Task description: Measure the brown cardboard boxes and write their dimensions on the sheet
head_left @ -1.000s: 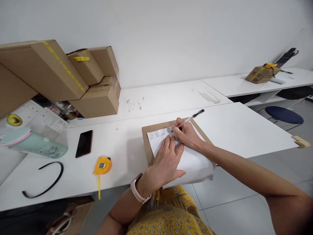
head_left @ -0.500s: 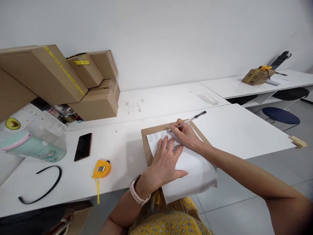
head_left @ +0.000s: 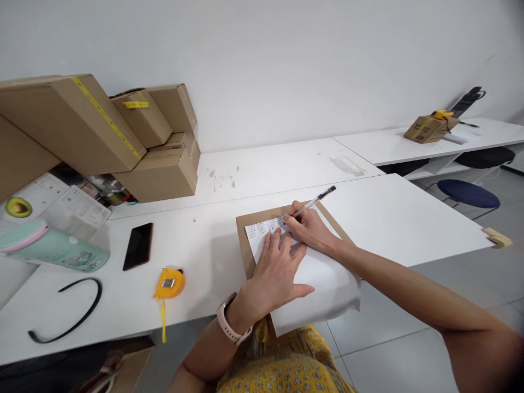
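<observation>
Right fingers (head_left: 292, 222) grip a pen (head_left: 313, 202); white desk (head_left: 380, 218) below; pale wall (head_left: 266, 71) beyond.

A phone (head_left: 138, 246) lies near a tape measure (head_left: 171, 283) and, probably, a black headband (head_left: 99, 295).

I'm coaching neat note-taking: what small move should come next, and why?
Probably the right hand should make one short stroke with the slim, clear, black-ended pen: its writing end is at a block of small dark writing, and the left hand lies spread across the white paper sheet on the flat brown board, seemingly steadying it.
</observation>
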Demonstrator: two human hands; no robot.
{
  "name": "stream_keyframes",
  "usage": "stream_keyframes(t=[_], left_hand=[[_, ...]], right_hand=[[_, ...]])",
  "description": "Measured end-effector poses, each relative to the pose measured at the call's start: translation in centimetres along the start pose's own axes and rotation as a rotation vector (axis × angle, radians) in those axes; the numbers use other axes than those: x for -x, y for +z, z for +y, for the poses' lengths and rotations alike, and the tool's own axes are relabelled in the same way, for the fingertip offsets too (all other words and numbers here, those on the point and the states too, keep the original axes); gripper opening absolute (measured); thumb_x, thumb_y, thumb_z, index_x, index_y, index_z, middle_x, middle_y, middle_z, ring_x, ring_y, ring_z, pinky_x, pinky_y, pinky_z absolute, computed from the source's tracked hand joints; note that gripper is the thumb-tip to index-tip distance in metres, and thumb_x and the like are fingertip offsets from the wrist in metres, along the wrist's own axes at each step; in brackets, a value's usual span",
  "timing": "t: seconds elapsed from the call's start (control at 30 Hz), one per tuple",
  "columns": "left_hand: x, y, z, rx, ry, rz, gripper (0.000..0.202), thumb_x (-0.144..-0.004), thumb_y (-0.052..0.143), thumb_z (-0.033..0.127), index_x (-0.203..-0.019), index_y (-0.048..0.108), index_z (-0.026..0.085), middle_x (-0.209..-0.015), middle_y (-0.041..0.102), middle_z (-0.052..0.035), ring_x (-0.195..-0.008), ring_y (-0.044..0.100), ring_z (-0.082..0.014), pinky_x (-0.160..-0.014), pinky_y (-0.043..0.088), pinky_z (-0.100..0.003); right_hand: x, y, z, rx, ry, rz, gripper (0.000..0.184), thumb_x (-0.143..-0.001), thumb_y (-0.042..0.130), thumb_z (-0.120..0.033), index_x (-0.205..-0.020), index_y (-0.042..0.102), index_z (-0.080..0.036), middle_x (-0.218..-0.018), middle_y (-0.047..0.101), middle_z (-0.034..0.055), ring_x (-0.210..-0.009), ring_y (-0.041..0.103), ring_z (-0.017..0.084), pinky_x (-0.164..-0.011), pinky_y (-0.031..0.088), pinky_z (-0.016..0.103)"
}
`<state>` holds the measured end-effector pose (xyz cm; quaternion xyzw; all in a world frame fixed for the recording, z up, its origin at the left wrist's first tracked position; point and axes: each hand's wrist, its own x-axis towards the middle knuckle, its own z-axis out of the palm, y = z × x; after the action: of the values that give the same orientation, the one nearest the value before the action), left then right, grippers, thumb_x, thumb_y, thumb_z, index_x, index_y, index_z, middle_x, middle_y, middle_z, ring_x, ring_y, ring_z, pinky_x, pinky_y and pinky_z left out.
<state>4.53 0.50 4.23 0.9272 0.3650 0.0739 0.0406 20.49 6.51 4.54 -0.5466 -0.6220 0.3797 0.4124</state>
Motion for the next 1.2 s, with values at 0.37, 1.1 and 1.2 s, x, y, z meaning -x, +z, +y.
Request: stream_keyframes(t=[0.37,1.1,1.2], left_hand=[[0.06,0.05,-0.05,-0.01,0.002,0.011,0.092,-0.076,0.073,0.071,-0.145,0.047,0.015,-0.152,0.045,-0.0232,-0.146,0.033,-0.0478,-0.119,0.028,-0.063],[0.17,0.14,-0.01,-0.004,0.007,0.022,0.089,-0.077,0.072,0.07,-0.142,0.05,0.014,-0.152,0.044,-0.0241,-0.147,0.032,-0.0475,-0.12,0.026,-0.063],[0.21,0.21,-0.01,0.002,0.002,0.027,0.09,-0.076,0.073,0.07,-0.143,0.048,0.016,-0.153,0.044,-0.0225,-0.148,0.032,-0.0469,-0.119,0.027,-0.063]], right_hand=[[0.01,-0.08,-0.14,0.043,-0.016,0.007,0.018,-0.082,0.057,-0.027,-0.072,0.042,-0.024,-0.055,0.041,-0.0066,-0.052,0.038,0.012,-0.051,0.029,0.029],[-0.01,-0.02,-0.25,0.067,-0.001,0.036,0.019,-0.081,0.056,-0.026,-0.07,0.041,-0.024,-0.054,0.038,-0.0063,-0.053,0.036,0.012,-0.051,0.028,0.03],[0.0,-0.11,-0.23,0.085,-0.013,0.047,0.018,-0.08,0.056,-0.025,-0.069,0.041,-0.024,-0.054,0.041,-0.0057,-0.053,0.037,0.012,-0.052,0.028,0.03]])
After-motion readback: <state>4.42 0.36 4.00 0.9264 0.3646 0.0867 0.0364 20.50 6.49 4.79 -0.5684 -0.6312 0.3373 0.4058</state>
